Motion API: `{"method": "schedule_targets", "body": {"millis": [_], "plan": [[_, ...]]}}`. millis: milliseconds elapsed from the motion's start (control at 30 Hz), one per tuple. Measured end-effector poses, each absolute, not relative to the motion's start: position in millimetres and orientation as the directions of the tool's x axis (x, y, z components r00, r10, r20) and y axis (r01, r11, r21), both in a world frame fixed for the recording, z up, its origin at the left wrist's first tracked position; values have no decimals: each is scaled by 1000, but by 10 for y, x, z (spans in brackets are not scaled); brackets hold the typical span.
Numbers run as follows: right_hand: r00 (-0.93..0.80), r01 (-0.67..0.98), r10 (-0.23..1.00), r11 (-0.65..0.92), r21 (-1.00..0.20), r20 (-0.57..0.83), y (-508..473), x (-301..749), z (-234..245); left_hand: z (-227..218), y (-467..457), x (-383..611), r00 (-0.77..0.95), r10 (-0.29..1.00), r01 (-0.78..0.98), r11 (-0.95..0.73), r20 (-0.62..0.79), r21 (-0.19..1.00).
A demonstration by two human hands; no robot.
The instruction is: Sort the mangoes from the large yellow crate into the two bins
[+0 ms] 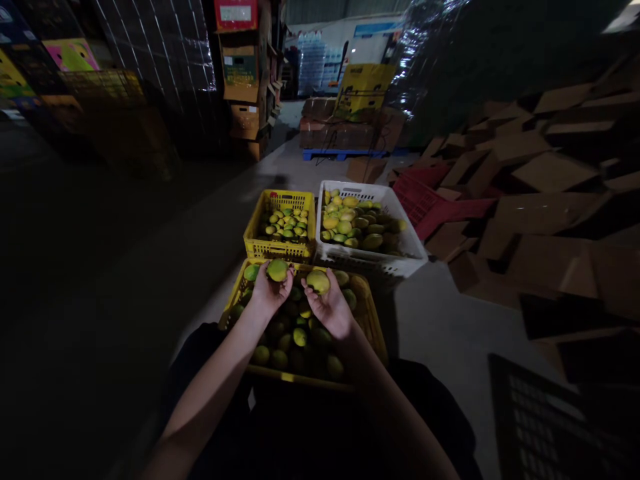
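Left mango (277, 269) sits in your left hand (267, 295) and right mango (319, 281) in your right hand (331, 311), each grip cupped around its fruit above the near yellow crate (373, 317). In this dim light the holds look loose, so a slip could bruise the fruit below.

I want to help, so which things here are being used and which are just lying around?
In use: left hand, left-hand mango, right hand, right-hand mango, near yellow crate; probably also the far yellow crate and white crate.
Lying about: loose cardboard boxes, red plastic crate, blue pallet.
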State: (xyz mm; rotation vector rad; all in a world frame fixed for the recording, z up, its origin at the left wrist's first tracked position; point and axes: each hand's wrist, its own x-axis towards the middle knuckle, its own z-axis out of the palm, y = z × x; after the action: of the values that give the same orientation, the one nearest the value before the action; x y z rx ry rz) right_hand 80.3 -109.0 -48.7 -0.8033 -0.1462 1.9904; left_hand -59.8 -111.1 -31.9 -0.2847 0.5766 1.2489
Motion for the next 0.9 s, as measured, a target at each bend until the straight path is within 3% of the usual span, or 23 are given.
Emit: {"method": "schedule_targets", "body": {"millis": [233,333,467,667,900], "plan": [[-317,-801,897,-427,-420,-309,-1114,806,-459,-285,-1127,-600,53,877,-973,152,-477,172],[-337,-819,916,-400,-412,-219,-1132,822,-482,-240,-1166,-616,146,901,-961,228,-408,158],[-336,-782,909,-416,-463,-248,-1162,837,-506,-196,-1233,-642,195,921,-917,294,-338,270],[-339,-777,915,-404,-483,-220,-1198,836,-498,-237,-1267,-611,99,978,-855,179,-186,487],[-372,-719,908,-414,-558,-193,-1229,852,-478,-257,-1312,-563,103,981,-822,178,-166,540]]}}
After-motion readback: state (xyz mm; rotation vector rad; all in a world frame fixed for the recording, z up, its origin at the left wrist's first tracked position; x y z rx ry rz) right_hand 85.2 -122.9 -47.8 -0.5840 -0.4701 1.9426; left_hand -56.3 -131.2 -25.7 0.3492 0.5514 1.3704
